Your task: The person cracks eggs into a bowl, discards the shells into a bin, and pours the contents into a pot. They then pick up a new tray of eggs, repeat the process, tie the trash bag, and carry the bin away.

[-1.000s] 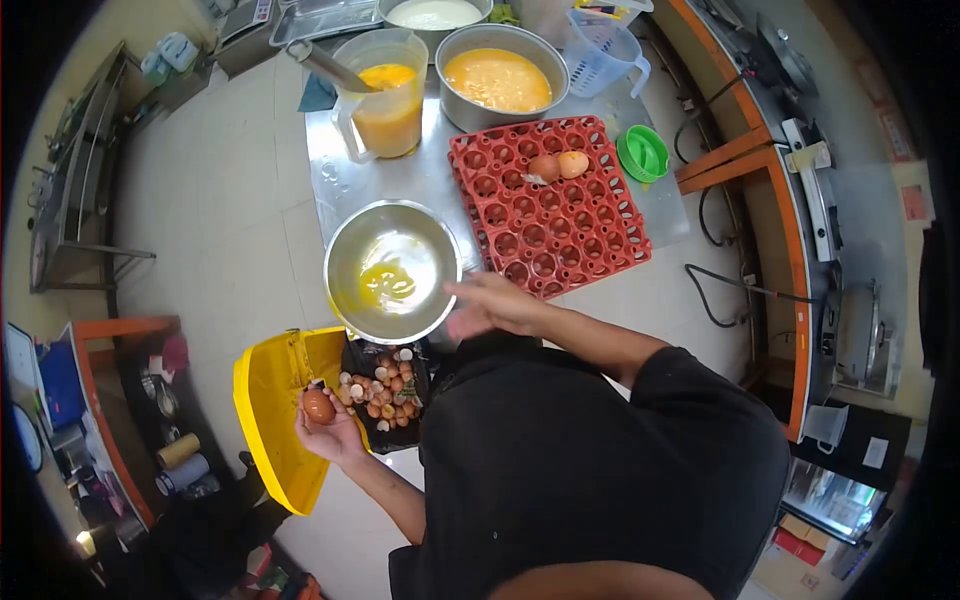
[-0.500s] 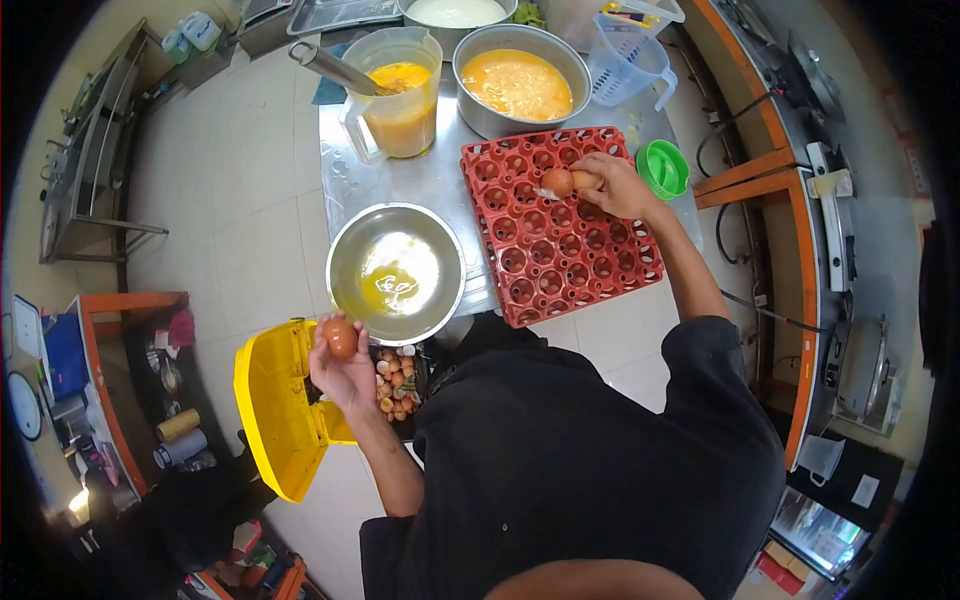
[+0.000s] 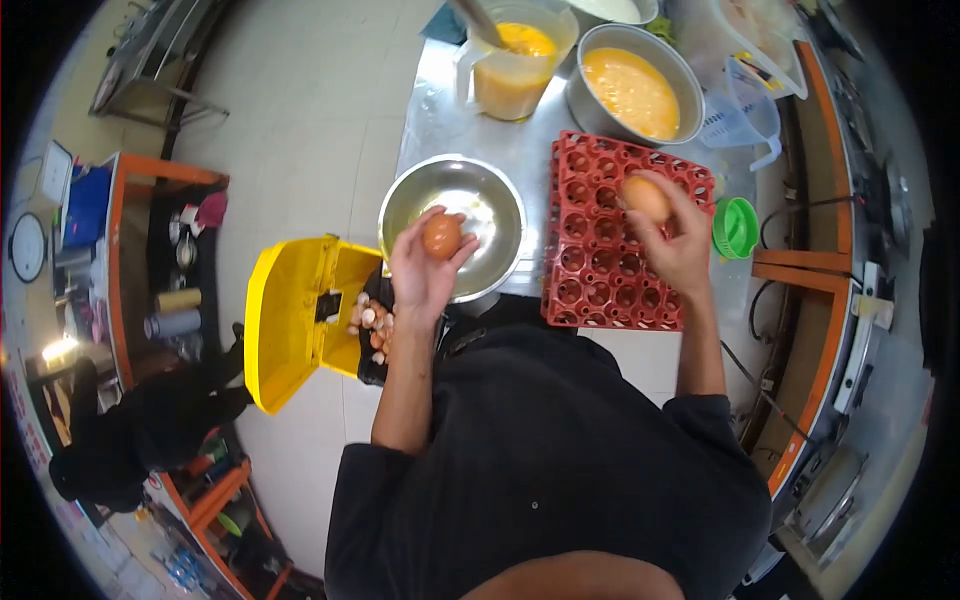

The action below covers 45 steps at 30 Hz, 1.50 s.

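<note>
My left hand (image 3: 425, 268) curls around a brown egg (image 3: 441, 237), with fingers spread about it, over the near side of a steel bowl (image 3: 508, 215). Another egg (image 3: 647, 199), lighter brown, is gripped by my right hand (image 3: 683, 245) above a red plastic egg tray (image 3: 562, 312). Most of the tray's visible cups hold no egg; those under the hand are hidden. A shiny pool shows in the bowl, partly covered by my left hand. Eggshells (image 3: 374, 322) fill a yellow bin (image 3: 283, 325) left of me, its lid open.
Behind the bowl stand a jug (image 3: 500, 95) of beaten egg with a tool in it and a round pan (image 3: 688, 120) of yellow egg mixture. A clear measuring jug (image 3: 735, 120) and a green plastic lid or strainer (image 3: 736, 228) are at the right. Orange-edged shelving (image 3: 140, 172) stands left.
My left hand has moved from above the bin to above the bowl with its egg. My right hand has drawn back slightly over the tray; only one egg shows in it now. The view has shifted.
</note>
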Available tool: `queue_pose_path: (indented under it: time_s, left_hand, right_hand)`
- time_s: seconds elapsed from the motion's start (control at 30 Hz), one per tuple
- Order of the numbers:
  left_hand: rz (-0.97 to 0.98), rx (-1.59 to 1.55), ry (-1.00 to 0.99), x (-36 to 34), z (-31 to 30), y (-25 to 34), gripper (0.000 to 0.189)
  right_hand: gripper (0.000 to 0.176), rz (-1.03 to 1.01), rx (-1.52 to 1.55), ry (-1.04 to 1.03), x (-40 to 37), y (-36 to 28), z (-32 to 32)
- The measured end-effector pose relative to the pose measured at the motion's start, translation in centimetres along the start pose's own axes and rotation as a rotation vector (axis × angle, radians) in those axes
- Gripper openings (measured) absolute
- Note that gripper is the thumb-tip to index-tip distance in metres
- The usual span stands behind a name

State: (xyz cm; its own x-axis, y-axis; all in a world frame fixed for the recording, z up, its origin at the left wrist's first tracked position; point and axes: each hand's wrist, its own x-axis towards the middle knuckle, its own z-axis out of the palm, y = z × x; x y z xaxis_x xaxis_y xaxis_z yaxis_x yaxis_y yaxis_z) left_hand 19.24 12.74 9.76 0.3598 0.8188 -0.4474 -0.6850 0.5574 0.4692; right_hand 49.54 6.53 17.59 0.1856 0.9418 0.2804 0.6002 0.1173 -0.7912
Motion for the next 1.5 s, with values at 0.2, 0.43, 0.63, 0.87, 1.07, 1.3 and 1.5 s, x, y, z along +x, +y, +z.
queue_pose_path:
  time_s: [0.2,0.43,0.63,0.87,1.07,1.3,1.5]
  left_hand:
    - [-0.031,-0.086,-0.079,0.5,2.3,-0.3,0.040]
    - [0.045,-0.099,-0.058,0.4,1.8,-0.2,0.034]
    - [0.047,-0.070,-0.123,0.1,1.2,-0.1,0.038]
    - [0.173,0.372,0.032,-0.9,-0.2,2.3,0.026]
    - [0.372,1.264,-0.108,-0.9,1.7,5.8,0.047]
    - [0.411,1.385,-0.124,0.2,0.2,6.3,0.038]
    - [0.371,1.378,-0.092,0.8,-0.3,6.2,0.038]
  right_hand:
    - [0.054,-0.513,0.236,0.110,0.6,-3.8,12.7]
    - [0.053,-0.582,0.189,0.073,1.2,-3.7,15.2]
    - [0.045,-0.398,0.197,-0.119,0.4,-3.8,16.0]
    - [0.032,0.719,1.257,-0.511,2.7,-1.8,14.6]
    - [0.042,0.537,0.897,-0.706,3.9,-3.2,15.2]
    - [0.043,0.212,0.474,-0.727,5.1,-2.4,16.0]
    - [0.045,0.185,0.426,-0.765,5.9,-1.5,16.8]
